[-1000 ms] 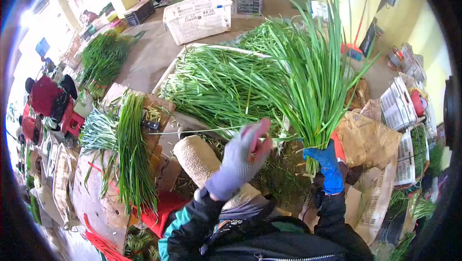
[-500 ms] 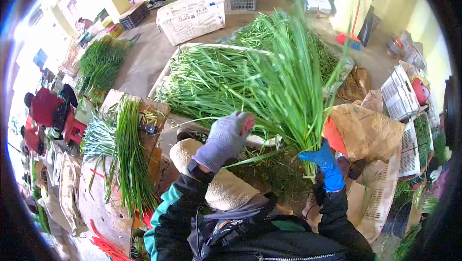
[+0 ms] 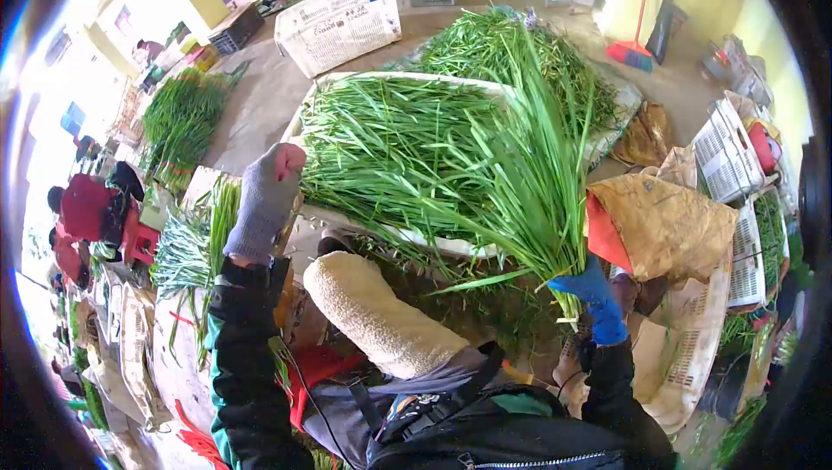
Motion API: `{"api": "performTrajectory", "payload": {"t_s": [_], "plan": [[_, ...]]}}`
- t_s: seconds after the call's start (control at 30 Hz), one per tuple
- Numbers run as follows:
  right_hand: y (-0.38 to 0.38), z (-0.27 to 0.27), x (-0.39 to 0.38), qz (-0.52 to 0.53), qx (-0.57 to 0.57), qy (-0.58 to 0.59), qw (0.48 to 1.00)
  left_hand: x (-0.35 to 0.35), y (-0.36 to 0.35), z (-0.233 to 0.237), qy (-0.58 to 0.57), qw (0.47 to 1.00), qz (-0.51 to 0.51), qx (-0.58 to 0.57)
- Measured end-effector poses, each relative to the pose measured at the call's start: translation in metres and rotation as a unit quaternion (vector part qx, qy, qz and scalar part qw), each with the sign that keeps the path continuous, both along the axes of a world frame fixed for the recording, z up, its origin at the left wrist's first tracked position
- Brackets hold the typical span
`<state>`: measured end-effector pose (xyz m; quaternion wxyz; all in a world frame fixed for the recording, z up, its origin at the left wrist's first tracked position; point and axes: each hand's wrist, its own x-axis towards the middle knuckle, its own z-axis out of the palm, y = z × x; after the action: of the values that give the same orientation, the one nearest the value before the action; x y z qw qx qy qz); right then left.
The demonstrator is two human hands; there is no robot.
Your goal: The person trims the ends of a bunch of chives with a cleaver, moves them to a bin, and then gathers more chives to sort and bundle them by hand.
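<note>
My right hand [image 3: 596,298], in a blue glove, is closed around the lower stems of a bunch of chives [image 3: 542,184]. Its long leaves fan upward over a large white crate [image 3: 407,78] heaped with loose chives [image 3: 390,149]. Out to the left, my left hand [image 3: 270,197] wears a grey knitted glove with bare fingertips showing. Those fingers are curled in, and anything inside them is hidden. Beside that hand, more chives [image 3: 224,218] lie on a board [image 3: 186,357], partly covered by my left sleeve.
A second pile of greens [image 3: 485,45] lies behind the crate. Brown sacking [image 3: 663,223] and white plastic baskets [image 3: 724,158] stand at the right. Red ties [image 3: 198,440] lie on the board's near end. A white crate [image 3: 338,28] and a broom [image 3: 633,49] are farther back.
My left hand has swung left, from the crate's near edge to beside the board. My right hand stays almost in place with the bunch, whose leaf tops have settled lower.
</note>
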<state>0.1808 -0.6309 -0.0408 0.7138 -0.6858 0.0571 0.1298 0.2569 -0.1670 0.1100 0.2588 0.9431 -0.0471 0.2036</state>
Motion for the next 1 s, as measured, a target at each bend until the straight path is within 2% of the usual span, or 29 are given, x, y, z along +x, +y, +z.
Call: {"api": "performTrajectory", "payload": {"t_s": [0.07, 0.2, 0.23, 0.27, 0.3, 0.37, 0.4, 0.43, 0.47, 0.5, 0.53, 0.57, 0.6, 0.63, 0.67, 0.73, 0.8, 0.87, 0.93, 1.0], "plan": [[-0.001, -0.007, 0.006, 0.018, -0.062, -0.046, 0.997, 0.001, 0.003, -0.002, 0.000, 1.000, 0.002, 0.005], [0.002, -0.007, 0.004, 0.038, -0.039, -0.046, 0.997, 0.010, 0.021, -0.008, -0.043, 0.999, 0.011, 0.027], [-0.002, -0.013, 0.004, 0.054, -0.084, -0.010, 0.995, 0.013, 0.032, -0.008, -0.060, 0.997, 0.018, 0.039], [-0.006, -0.019, 0.004, 0.071, -0.129, 0.027, 0.989, 0.019, 0.047, -0.006, -0.029, 0.998, 0.049, -0.025], [-0.009, -0.022, 0.002, 0.072, -0.128, 0.028, 0.989, 0.021, 0.066, -0.001, -0.025, 0.996, 0.056, -0.063], [-0.015, -0.031, -0.003, 0.053, -0.011, 0.045, 0.998, 0.016, 0.091, 0.013, -0.029, 0.991, 0.083, -0.104], [-0.020, -0.035, -0.005, 0.054, -0.010, 0.046, 0.997, 0.010, 0.099, 0.025, -0.036, 0.988, 0.102, -0.107], [-0.026, -0.040, -0.008, 0.035, -0.054, 0.075, 0.995, 0.002, 0.108, 0.034, -0.047, 0.989, 0.054, -0.130], [-0.036, -0.049, -0.011, 0.016, -0.098, 0.104, 0.990, 0.000, 0.113, 0.040, -0.020, 0.958, 0.089, -0.272], [-0.054, -0.090, -0.012, -0.028, -0.189, 0.059, 0.980, -0.003, 0.119, 0.046, -0.017, 0.955, 0.085, -0.285], [-0.052, -0.084, -0.009, -0.021, -0.186, 0.058, 0.981, -0.010, 0.118, 0.057, -0.017, 0.951, 0.084, -0.297], [-0.052, -0.075, -0.007, -0.040, -0.144, 0.007, 0.989, -0.015, 0.117, 0.066, -0.014, 0.952, 0.096, -0.289], [-0.048, -0.062, -0.003, -0.056, -0.097, -0.044, 0.993, -0.019, 0.111, 0.077, -0.018, 0.935, 0.093, -0.343], [-0.048, -0.054, -0.001, -0.059, -0.054, 0.022, 0.997, -0.023, 0.100, 0.088, -0.024, 0.927, 0.109, -0.357], [-0.059, -0.066, 0.003, -0.057, -0.133, 0.025, 0.989, -0.026, 0.085, 0.099, -0.030, 0.920, 0.124, -0.372], [-0.057, -0.060, 0.008, -0.070, -0.095, -0.001, 0.993, -0.032, 0.073, 0.109, -0.055, 0.924, 0.125, -0.358], [-0.059, -0.053, 0.015, -0.082, -0.117, 0.000, 0.990, -0.032, 0.070, 0.110, 0.021, 0.947, 0.029, -0.318], [-0.065, -0.058, 0.019, -0.105, -0.139, 0.009, 0.985, -0.046, 0.016, 0.114, 0.005, 0.961, 0.005, -0.278], [-0.082, -0.073, 0.029, -0.133, -0.128, -0.094, 0.978, -0.064, -0.036, 0.119, -0.008, 0.973, -0.015, -0.232], [-0.076, -0.038, 0.033, -0.153, -0.111, -0.094, 0.977, -0.090, -0.089, 0.114, 0.058, 0.935, -0.053, -0.345]]}}
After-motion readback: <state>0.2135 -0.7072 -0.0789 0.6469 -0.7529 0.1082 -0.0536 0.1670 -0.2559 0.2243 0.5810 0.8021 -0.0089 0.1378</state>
